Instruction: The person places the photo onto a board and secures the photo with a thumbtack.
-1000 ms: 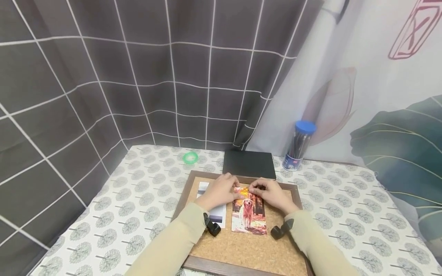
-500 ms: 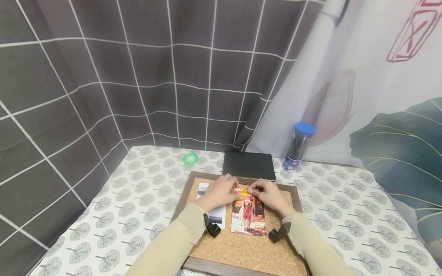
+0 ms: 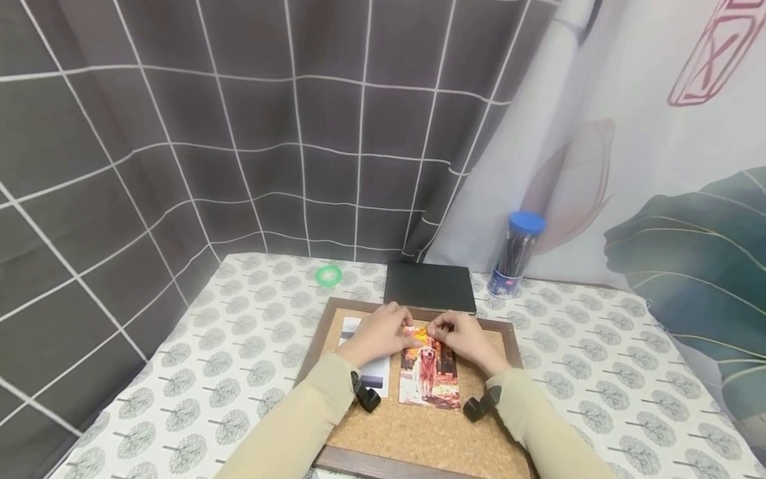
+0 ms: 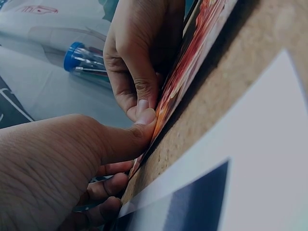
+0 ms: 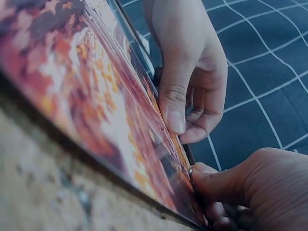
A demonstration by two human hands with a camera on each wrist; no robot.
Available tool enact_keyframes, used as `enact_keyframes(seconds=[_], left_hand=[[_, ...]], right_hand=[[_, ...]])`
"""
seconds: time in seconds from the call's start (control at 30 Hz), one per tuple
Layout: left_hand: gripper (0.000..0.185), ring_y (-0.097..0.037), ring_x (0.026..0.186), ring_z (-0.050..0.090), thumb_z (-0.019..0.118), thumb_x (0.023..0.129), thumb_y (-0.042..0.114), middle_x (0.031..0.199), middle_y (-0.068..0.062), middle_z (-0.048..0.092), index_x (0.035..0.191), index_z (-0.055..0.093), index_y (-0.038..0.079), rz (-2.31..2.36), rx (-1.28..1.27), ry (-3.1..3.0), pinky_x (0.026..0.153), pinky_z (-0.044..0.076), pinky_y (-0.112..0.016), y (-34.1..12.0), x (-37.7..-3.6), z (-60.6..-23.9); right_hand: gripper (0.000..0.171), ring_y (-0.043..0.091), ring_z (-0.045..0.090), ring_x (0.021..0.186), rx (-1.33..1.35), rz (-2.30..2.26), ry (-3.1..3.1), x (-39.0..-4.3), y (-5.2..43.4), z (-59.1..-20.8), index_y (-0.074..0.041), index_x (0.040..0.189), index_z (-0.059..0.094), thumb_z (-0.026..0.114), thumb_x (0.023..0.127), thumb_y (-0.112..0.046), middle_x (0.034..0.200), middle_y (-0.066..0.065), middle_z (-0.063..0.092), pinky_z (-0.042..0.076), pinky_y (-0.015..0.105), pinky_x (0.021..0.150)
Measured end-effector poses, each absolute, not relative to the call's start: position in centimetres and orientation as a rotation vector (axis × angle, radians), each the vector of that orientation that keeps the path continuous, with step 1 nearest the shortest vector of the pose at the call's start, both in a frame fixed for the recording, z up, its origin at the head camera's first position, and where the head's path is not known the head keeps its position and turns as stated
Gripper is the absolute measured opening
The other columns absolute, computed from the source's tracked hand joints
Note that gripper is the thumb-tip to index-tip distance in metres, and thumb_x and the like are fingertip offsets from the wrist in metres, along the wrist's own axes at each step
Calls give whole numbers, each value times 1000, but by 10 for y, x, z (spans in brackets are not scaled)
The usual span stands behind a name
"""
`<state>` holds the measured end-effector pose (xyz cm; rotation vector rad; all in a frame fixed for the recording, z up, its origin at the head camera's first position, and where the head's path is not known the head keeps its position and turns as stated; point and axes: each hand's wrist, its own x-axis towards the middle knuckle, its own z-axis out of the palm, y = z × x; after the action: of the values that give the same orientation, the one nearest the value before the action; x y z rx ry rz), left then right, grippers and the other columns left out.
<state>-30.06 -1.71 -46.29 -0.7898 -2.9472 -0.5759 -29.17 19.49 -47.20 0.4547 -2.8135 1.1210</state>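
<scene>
A photo print of a golden dog among autumn leaves point(image 3: 427, 379) lies on a wood-framed cork board point(image 3: 383, 432). My left hand point(image 3: 380, 332) holds its top edge, the thumb point(image 5: 176, 115) against the print and the fingers curled beside the edge. My right hand point(image 3: 465, 338) meets it at the same edge, thumb and index finger pinching a small pale thing like a pin point(image 5: 191, 169), mostly hidden. In the left wrist view the two thumbs nearly touch. Left of the dog photo lies a white-bordered picture point(image 3: 376, 374), partly under my left hand.
Behind the board lies a flat black book-like object point(image 3: 429, 285). A clear jar with a blue lid point(image 3: 517, 256), full of dark sticks or pens, stands back right. A green ring of tape point(image 3: 328, 275) lies back left on the tree-patterned cloth point(image 3: 209, 362). Dark checked curtain point(image 3: 311, 133) hangs behind.
The right hand has shifted slightly left along the photo's top edge. The left hand and the photo stay nearly still.
</scene>
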Motion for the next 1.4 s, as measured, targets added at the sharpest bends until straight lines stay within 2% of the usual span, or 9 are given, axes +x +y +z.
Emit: enact_keyframes(seconds=[0.9, 1.03, 1.4], left_hand=[[45, -11, 93, 54, 70, 77, 59, 102, 8, 55, 105, 60, 26, -578, -793, -2960, 78, 50, -31, -16, -301, -463], [47, -11, 92, 54, 70, 77, 61, 101, 8, 55, 105, 61, 25, -591, -804, -2953, 79, 50, -30, -16, -299, -465], [45, -12, 95, 56, 71, 77, 58, 104, 7, 56, 105, 61, 24, -608, -822, -2924, 82, 50, -31, -16, -299, -464]], right_hand=[[3, 11, 55, 66, 210, 1089, -2855, -290, 182, -464, -12, 76, 74, 73, 76, -15, 71, -1, 69, 47, 26, 65], [4, 11, 55, 66, 213, 1120, -2856, -289, 182, -467, -12, 77, 73, 73, 78, -16, 72, -2, 68, 47, 26, 66], [8, 10, 52, 62, 261, 1235, -2837, -289, 187, -470, -13, 85, 66, 73, 83, -16, 72, 0, 61, 43, 22, 58]])
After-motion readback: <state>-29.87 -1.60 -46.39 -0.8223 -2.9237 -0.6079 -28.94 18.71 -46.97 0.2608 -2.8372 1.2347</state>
